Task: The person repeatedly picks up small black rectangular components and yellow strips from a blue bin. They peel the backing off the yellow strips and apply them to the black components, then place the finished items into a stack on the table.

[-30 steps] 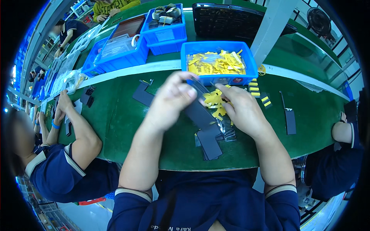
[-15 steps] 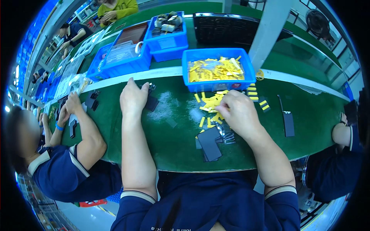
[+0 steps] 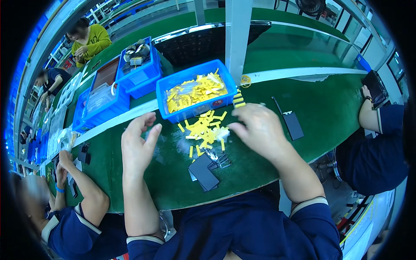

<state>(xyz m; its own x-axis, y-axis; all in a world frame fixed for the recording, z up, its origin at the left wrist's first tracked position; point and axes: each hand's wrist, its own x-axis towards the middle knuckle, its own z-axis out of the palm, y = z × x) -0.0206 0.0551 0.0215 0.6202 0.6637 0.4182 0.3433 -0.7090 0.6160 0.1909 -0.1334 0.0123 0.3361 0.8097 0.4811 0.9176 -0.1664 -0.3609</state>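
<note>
My left hand (image 3: 139, 143) hovers over the green bench, its thumb spread from the fingers and nothing in it. My right hand (image 3: 260, 126) is right of a loose pile of small yellow strips (image 3: 203, 130), thumb and fingers apart, with nothing visible between them. Just beyond its fingers lies a row of dark pieces with yellow strips (image 3: 239, 100). Nearer me are dark grey flat plates (image 3: 203, 172) and several slim dark pieces in clear wrap (image 3: 222, 159). A blue bin (image 3: 167, 114) full of yellow strips stands behind the pile.
More blue bins (image 3: 123, 102) stand at the back left. A grey post (image 3: 236, 43) rises behind the strip bin. A dark plate with a thin arm (image 3: 294, 125) lies to the right. Co-workers sit on both sides, one with a blue wristband (image 3: 60, 190).
The view has swung right. My left hand has come away from the dark piece beside it and opened. My right hand has left the yellow pile, moving right toward the striped dark pieces.
</note>
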